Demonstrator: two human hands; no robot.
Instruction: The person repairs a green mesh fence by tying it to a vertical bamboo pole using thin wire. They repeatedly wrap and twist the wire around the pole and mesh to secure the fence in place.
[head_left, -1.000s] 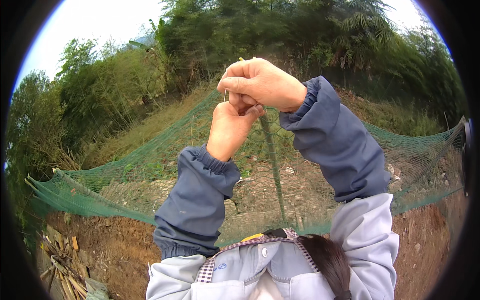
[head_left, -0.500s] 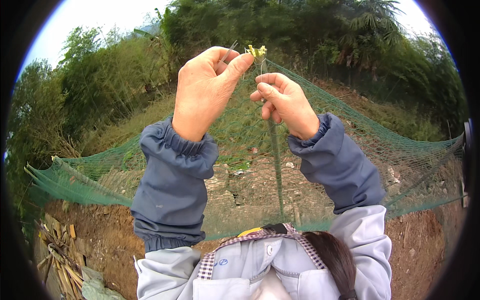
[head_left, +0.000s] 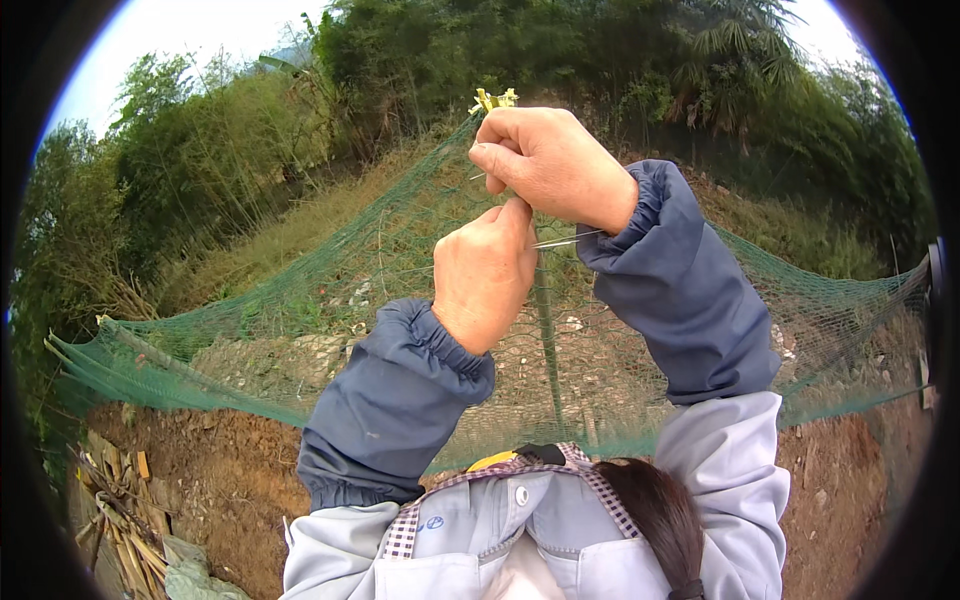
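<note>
My left hand (head_left: 484, 268) is closed around thin, silvery wires (head_left: 558, 243), whose ends stick out to the right toward my right cuff. Just above it my right hand (head_left: 556, 166) pinches with thumb and fingers bent, knuckles toward me; a short bit of thin wire shows beside its fingertips. The two hands touch or nearly touch in front of a slim upright pole (head_left: 549, 350). Above my right fingers the frayed, yellow-green pole top (head_left: 493, 100) shows. Green netting (head_left: 400, 262) rises to a peak at this spot. My fingers hide where wire, net and pole meet.
The netting spreads wide to both sides, to a post (head_left: 935, 270) at the far right. Split sticks (head_left: 128, 530) and a pale plastic sheet (head_left: 195, 577) lie at the lower left on brown soil (head_left: 235, 470). Trees and bushes (head_left: 580, 60) stand behind.
My left hand has dropped and moved right, below the right one. My right hand has risen and turned over to the left, just under the pole top. The wires now point right.
</note>
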